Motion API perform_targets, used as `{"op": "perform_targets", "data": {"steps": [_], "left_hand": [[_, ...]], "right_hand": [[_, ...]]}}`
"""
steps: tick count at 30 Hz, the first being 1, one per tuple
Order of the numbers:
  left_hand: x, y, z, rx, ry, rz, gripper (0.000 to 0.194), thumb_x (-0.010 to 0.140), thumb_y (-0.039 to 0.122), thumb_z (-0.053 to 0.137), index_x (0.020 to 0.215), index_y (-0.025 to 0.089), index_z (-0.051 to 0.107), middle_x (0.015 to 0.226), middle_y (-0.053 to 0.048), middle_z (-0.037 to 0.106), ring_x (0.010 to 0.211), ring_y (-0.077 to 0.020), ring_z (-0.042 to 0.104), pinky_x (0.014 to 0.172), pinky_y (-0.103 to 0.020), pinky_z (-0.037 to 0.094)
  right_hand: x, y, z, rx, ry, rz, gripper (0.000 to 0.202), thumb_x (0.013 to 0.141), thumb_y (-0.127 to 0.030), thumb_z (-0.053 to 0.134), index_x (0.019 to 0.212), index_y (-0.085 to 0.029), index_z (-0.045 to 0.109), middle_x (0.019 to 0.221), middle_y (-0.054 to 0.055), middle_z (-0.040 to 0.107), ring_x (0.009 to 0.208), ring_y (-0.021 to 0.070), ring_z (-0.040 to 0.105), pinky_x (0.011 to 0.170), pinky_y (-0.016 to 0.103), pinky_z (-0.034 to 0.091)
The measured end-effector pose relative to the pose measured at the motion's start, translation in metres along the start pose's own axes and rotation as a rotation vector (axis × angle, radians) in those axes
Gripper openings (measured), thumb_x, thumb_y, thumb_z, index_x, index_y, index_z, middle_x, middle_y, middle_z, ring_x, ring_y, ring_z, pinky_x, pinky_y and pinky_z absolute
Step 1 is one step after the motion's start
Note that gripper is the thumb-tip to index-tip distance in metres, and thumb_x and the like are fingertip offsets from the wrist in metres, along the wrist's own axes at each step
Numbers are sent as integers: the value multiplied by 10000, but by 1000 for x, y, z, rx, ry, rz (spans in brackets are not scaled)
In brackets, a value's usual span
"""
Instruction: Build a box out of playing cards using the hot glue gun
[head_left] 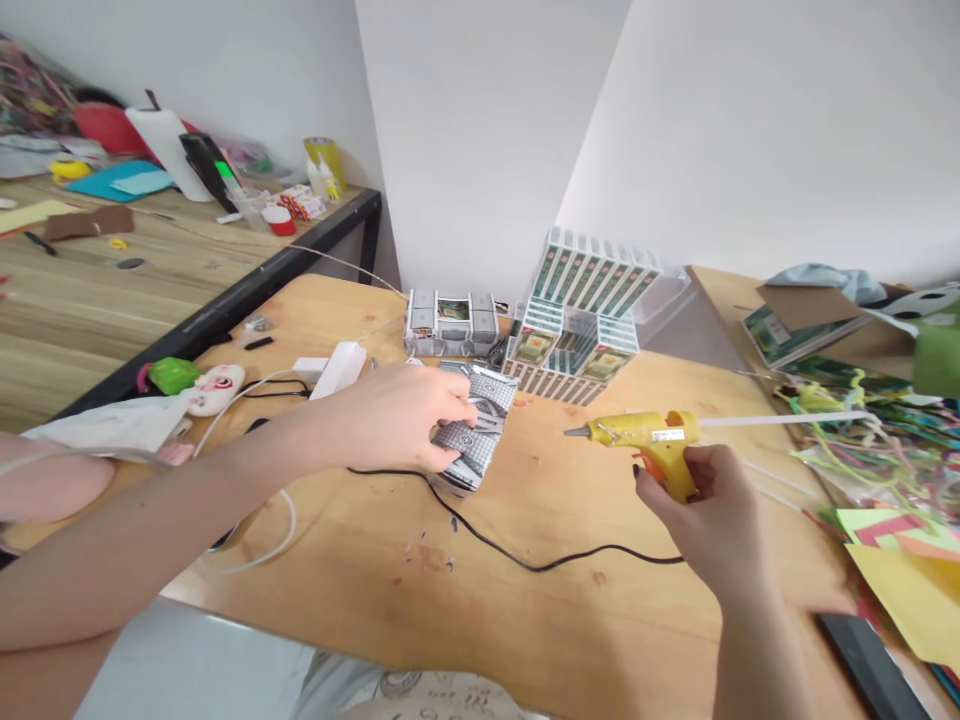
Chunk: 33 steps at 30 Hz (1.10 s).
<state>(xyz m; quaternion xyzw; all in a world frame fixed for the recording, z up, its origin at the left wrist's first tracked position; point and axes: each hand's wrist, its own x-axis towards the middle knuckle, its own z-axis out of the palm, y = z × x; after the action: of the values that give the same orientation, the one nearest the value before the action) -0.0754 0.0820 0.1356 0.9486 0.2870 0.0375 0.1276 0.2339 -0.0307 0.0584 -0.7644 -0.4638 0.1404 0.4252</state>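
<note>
My left hand [409,410] has its thumb and fingers closed on a small flat box with a grey-and-black printed pattern [491,415], at its left side on the wooden table. A yellow hot glue gun [645,430] is gripped in my right hand [716,515]. Its nozzle points left, toward the patterned box but apart from it. A long pale glue stick [780,418] juts from its rear. Behind the patterned box lies a larger grey printed bundle of boxes [452,322]. Right of that stands a stacked structure of green-and-white small boxes [592,270].
A black cable [540,568] loops across the wooden table [525,640]. A white power strip [339,368] and white cords lie at left, by another person's arm [52,480]. Coloured strings [877,440], paper sheets [911,590] and a cardboard box [817,305] crowd the right.
</note>
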Motion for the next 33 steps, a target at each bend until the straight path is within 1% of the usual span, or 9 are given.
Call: {"op": "perform_targets", "data": {"steps": [5, 8, 12, 16, 22, 25, 27, 30, 33], "left_hand": [[3, 0, 0, -4, 6, 15, 120, 765, 219, 563, 666, 186, 622, 696, 15, 529, 589, -106, 489, 540, -247, 322], [3, -2, 0, -48, 19, 44, 141, 779, 224, 570, 652, 182, 615, 684, 20, 517, 580, -96, 476, 544, -235, 335], [2, -6, 1, -152, 46, 79, 179, 844, 271, 549, 773, 194, 693, 714, 12, 564, 612, -102, 517, 600, -232, 390], [-3, -12, 4, -194, 68, 62, 203, 870, 290, 547, 940, 214, 722, 813, -6, 632, 670, -114, 572, 652, -243, 425], [-13, -13, 9, -208, 88, -21, 231, 875, 249, 559, 1053, 239, 705, 904, -12, 660, 740, -114, 602, 669, -224, 452], [-17, -15, 11, -282, 114, -84, 237, 835, 273, 607, 1050, 242, 703, 963, -20, 650, 748, -106, 614, 678, -214, 484], [-18, -18, 13, -362, 106, -102, 255, 804, 277, 632, 1049, 238, 694, 1007, -26, 629, 743, -93, 619, 681, -207, 508], [-20, -25, 17, -491, 68, -90, 316, 764, 269, 658, 1078, 238, 669, 1026, -26, 603, 787, -94, 628, 721, -213, 539], [-19, -29, 18, -571, 61, -70, 320, 740, 257, 668, 1059, 233, 661, 964, -13, 597, 827, -108, 619, 743, -217, 550]], "right_hand": [[-3, -3, 4, 70, 5, 37, 395, 573, -412, 748, 823, -218, 511, 718, 27, 645, 589, 172, 601, 493, 273, 454], [-8, -10, 3, 92, -29, 81, 381, 581, -422, 764, 773, -213, 511, 658, -1, 594, 531, 138, 536, 440, 245, 403], [-17, -22, 0, 60, -42, 94, 367, 630, -423, 751, 646, -216, 449, 544, -55, 445, 467, 87, 379, 389, 220, 283], [-23, -28, 1, 68, -95, 118, 348, 643, -418, 745, 671, -211, 467, 541, -57, 440, 475, 93, 367, 403, 226, 295], [-23, -18, 15, 85, -51, 219, 382, 625, -508, 733, 713, -188, 543, 521, -47, 480, 463, 110, 417, 417, 236, 322], [-25, -12, 21, 89, -34, 318, 420, 616, -544, 733, 722, -178, 555, 532, -13, 553, 490, 140, 496, 447, 248, 375], [-28, -8, 23, 120, -40, 379, 421, 616, -551, 731, 683, -184, 536, 535, 8, 583, 506, 154, 531, 464, 255, 405], [-33, 0, 26, 188, -93, 394, 424, 635, -562, 709, 599, -195, 500, 493, 5, 562, 462, 141, 506, 452, 256, 404], [-38, 10, 29, 227, -115, 384, 430, 627, -564, 712, 579, -191, 504, 464, -6, 539, 427, 123, 471, 433, 249, 388]]}}
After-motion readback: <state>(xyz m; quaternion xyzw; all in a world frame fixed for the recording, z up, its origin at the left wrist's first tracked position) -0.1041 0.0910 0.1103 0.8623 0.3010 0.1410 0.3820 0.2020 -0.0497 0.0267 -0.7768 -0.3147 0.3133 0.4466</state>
